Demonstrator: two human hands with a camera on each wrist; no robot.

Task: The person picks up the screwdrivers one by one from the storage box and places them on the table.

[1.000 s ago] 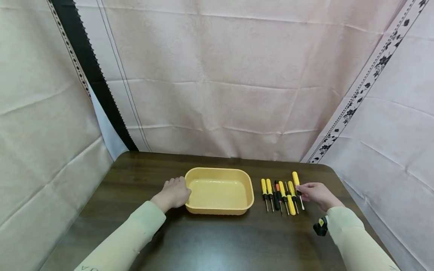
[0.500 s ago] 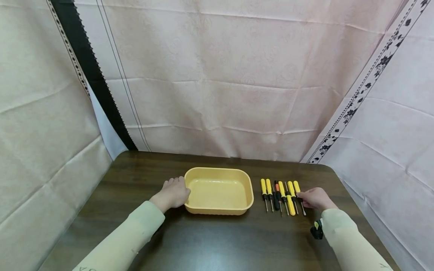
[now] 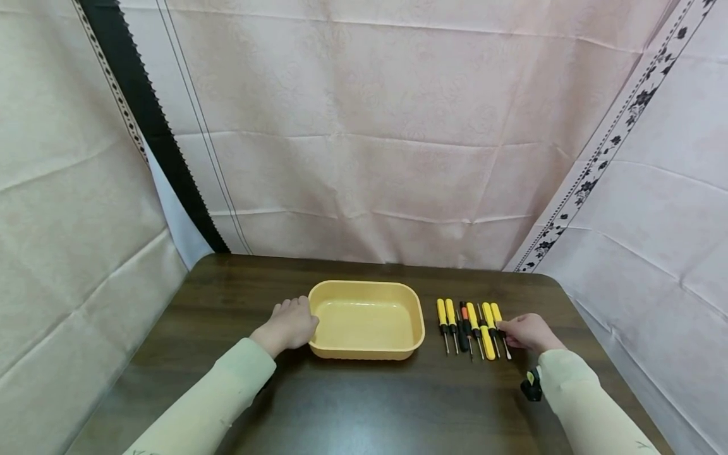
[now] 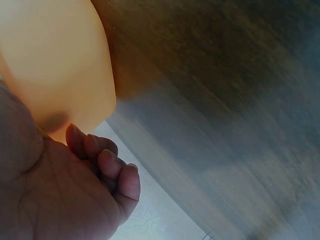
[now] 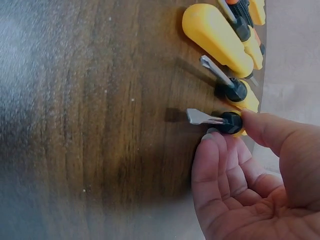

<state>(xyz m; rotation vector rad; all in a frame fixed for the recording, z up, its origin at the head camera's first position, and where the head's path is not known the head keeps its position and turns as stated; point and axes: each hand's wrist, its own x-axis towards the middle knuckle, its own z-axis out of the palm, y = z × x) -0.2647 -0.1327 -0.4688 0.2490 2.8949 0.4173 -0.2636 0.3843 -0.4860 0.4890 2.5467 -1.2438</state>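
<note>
Flat steel screwdriver tip [image 5: 199, 117], wrist-view only

tray [image 3: 418, 332] left of screwdrivers [image 3: 471, 322], both on table [image 3: 364, 404]

A dark wooden table [image 3: 364, 404] bears a yellow plastic tray [image 3: 366, 320] at its centre, with a neat row of yellow-handled screwdrivers [image 3: 469, 325] lying just beside it, tips toward the near edge.
</note>
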